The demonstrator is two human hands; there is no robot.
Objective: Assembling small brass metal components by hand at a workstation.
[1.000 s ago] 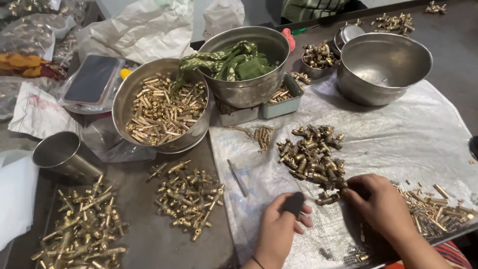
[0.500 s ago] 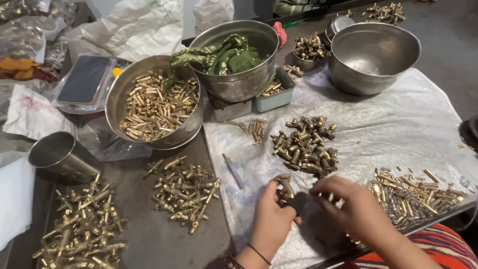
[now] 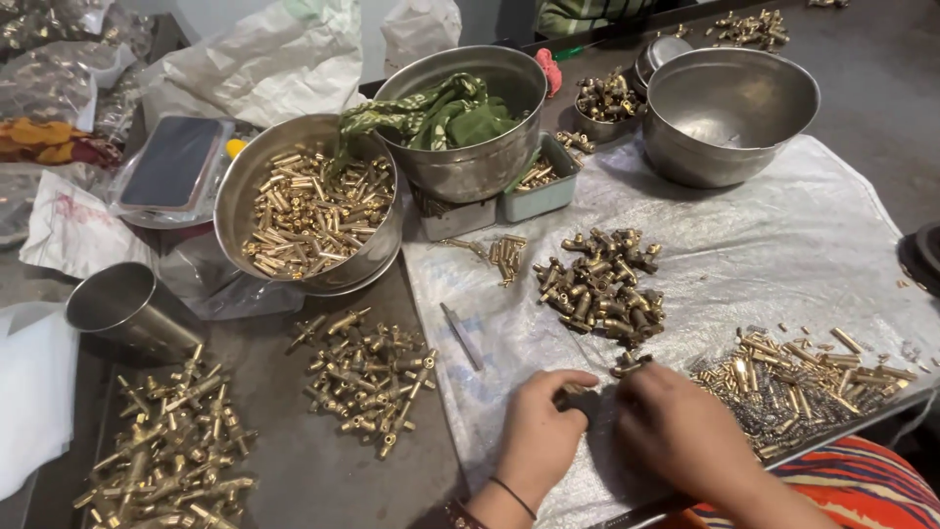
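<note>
A dark table (image 3: 294, 470) holds everything. A white plastic sheet (image 3: 783, 255) covers its right side. Piles of small brass parts (image 3: 367, 377) lie on the bare table. Shiny metal bowls (image 3: 729, 113) and a metal cup (image 3: 122, 309) stand there too.

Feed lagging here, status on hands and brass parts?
Left hand and right hand together over small dark part. Heap of dark brass fittings just beyond. Nothing blocking.

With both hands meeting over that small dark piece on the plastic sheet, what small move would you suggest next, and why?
Probably reach the right hand to the pile of dark brass fittings just above it for one more. Both hands are closed together over a small dark piece between them, left hand alongside, and that pile lies nearest.
</note>
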